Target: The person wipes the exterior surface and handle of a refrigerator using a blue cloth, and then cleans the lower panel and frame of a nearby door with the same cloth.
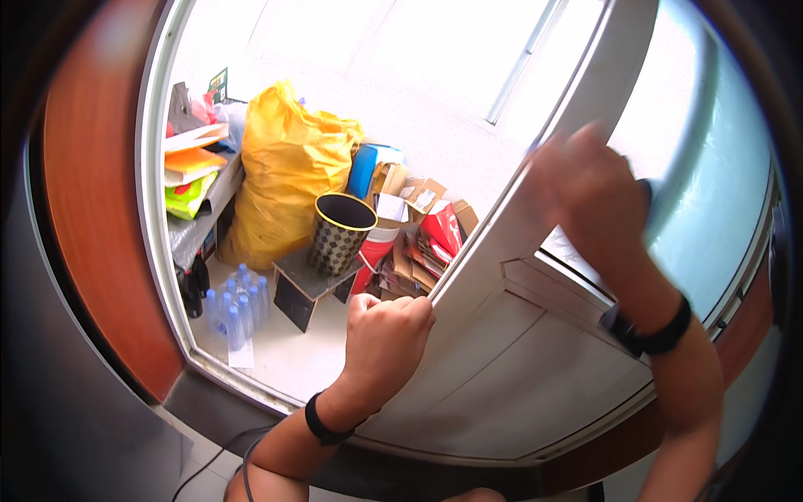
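A white-framed sliding door [477,351] with a frosted glass pane [709,182] stands partway across the doorway. At its leading edge my left hand [389,326] has its fingers curled onto the frame, low down. My right hand [583,182] is higher up, against the upright of the same door and partly over the pane. Motion blurs it, and its fingertips are hidden, so its hold is unclear. A small dark shape [646,191] shows behind it, too little to name. Each wrist wears a black band.
Beyond the opening stand a bulging yellow sack [295,169], a checkered waste bin [339,245] on a low dark stand [301,276], several plastic bottles [235,314] and flattened cardboard [408,263]. A cluttered shelf [213,194] is at left. A black cable [213,461] runs beside my left arm.
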Motion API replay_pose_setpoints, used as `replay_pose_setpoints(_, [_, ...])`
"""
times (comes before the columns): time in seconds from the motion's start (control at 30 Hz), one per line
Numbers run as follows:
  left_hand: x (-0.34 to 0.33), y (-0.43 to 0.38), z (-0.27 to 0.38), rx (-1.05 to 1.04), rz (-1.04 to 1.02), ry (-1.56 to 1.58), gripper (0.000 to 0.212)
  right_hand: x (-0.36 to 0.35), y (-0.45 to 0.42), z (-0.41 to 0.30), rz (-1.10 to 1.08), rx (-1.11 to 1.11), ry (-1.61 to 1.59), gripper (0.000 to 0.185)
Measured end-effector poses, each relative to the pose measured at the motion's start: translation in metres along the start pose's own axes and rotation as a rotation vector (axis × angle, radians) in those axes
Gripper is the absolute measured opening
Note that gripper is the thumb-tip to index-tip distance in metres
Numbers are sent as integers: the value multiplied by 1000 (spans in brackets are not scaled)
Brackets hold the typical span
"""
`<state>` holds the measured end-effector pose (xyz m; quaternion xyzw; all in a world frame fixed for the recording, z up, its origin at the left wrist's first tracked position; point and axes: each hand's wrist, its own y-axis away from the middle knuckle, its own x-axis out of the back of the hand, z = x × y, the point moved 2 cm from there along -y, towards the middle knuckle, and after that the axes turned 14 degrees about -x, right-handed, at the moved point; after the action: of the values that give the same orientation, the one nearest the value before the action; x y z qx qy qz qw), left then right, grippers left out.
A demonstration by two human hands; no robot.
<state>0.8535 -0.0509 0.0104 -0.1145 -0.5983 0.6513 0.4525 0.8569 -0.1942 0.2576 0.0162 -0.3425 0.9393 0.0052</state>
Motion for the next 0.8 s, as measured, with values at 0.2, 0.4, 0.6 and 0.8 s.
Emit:
replay_pose_setpoints(0.2, [-5, 0, 1, 15, -43, -44, 18, -5, -1, 3, -4, -115, -101, 16])
replay_pose_setpoints(0.4, [1, 3, -8, 14, 8, 10, 18, 1, 22, -48, -127, 165, -260, 2])
replay_pose_setpoints(0.6, [-5, -1, 4, -4, 6, -28, 18, -11, -38, 67, 257, -157, 126, 20])
replay_pose_setpoints(0.8, [-3, 3, -4, -11, 5, -47, 17, 6, 57, -67, -42, 180, -92, 6])
